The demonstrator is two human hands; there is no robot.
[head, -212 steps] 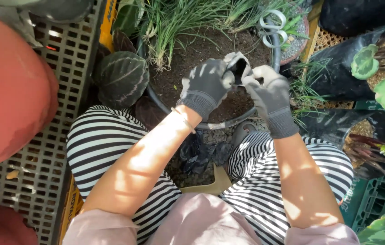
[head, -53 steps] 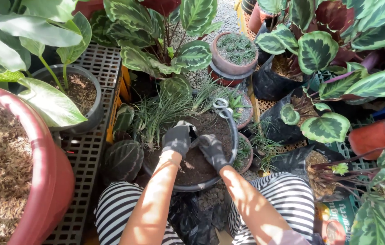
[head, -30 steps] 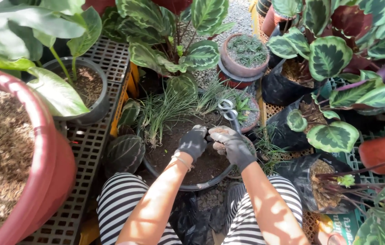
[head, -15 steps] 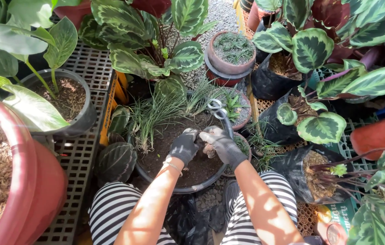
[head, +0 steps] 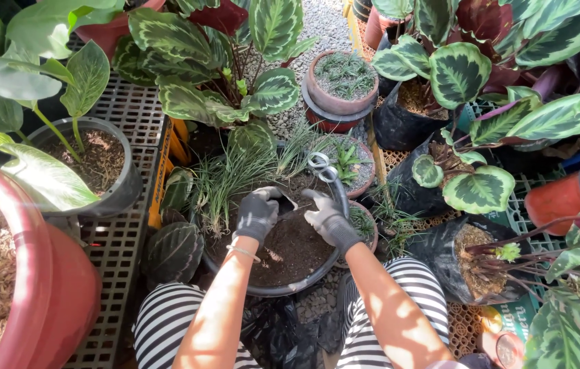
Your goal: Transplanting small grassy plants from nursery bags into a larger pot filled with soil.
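While both gloved hands rest over the soil of the wide black pot (head: 273, 290) between the striped knees, the left hand (head: 257, 215) and right hand (head: 327, 219) sit close together; whether they grip anything I cannot tell. Grassy plants (head: 225, 181) fill the pot's far side, scissors (head: 321, 164) at its rim

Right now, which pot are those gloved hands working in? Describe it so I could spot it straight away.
Start at the big red pot on the left, then look right, past the grey grid crate, to the person's striped knees. Just ahead of them sits a wide dark pot of bare brown soil, with the left hand and right hand on the soil. Unlike its broad-leaved neighbours, it holds only thin grassy tufts along its far-left edge.
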